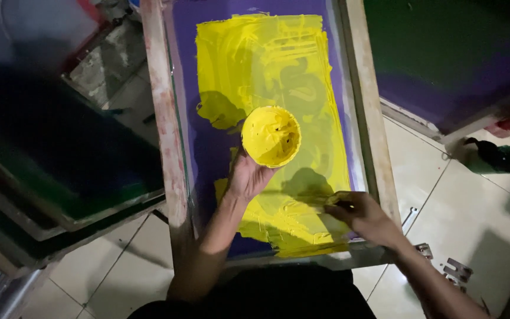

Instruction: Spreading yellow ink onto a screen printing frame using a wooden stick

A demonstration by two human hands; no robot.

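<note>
Two bare hands work over a printing screen seen from the head camera, the only view. The left hand (248, 176) is closed around the underside of a small round cup (271, 136), held mouth-up at frame centre above the screen (208, 147); its inside is coated yellow. The right hand (358, 214), lower right of centre, is closed on a thin tool (302, 195) lying nearly flat on the mesh; what kind of tool cannot be told in this light.

Handling: the cup looks light and thin-walled, probably plastic, and likely slick wherever ink has run over the rim. The cleanest hold is low on the outer wall and base, as the fingers now have it. Yellow ink (278, 71) spreads thickly over the purple mesh from top to bottom of frame; it appears wet and pasty, so it would smear on contact. The mesh itself is taut and would yield under a hard press.

Edges and room: a wooden frame (163, 130) bounds the screen at left and right, with the near rail just before the person's body. Dark boards crowd the upper left (54, 136) and upper right (450, 53). Open tiled floor (473, 207) lies lower right, with a dark bottle (497, 158) and metal brackets (455, 272) on it.
</note>
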